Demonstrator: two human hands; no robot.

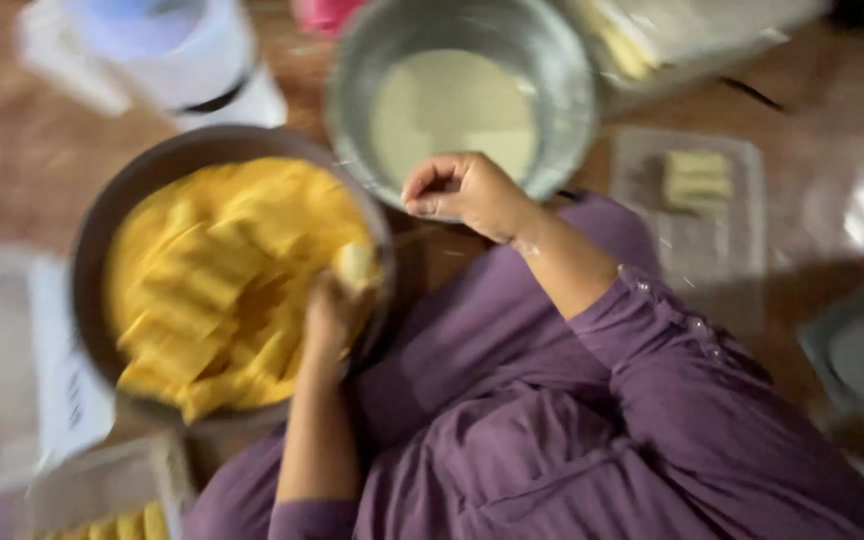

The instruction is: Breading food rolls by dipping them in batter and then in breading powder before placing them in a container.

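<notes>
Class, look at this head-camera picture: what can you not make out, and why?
- Left hand in the yellow-filled pan: motion blur hides what the pale piece is.
- Right hand at the metal bowl's rim: curled fingers hide any contents.
- White container: cut off by the top edge, blurred.

Left hand [332, 312] raised from bent forearm, fingers curled upward. Right hand [464, 192] extended forward, wrist bent, fingers loosely curled down. Purple sleeves pushed up both arms.

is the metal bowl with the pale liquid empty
No, the metal bowl holds a pool of pale liquid, and the right hand rests on its near rim.
</notes>
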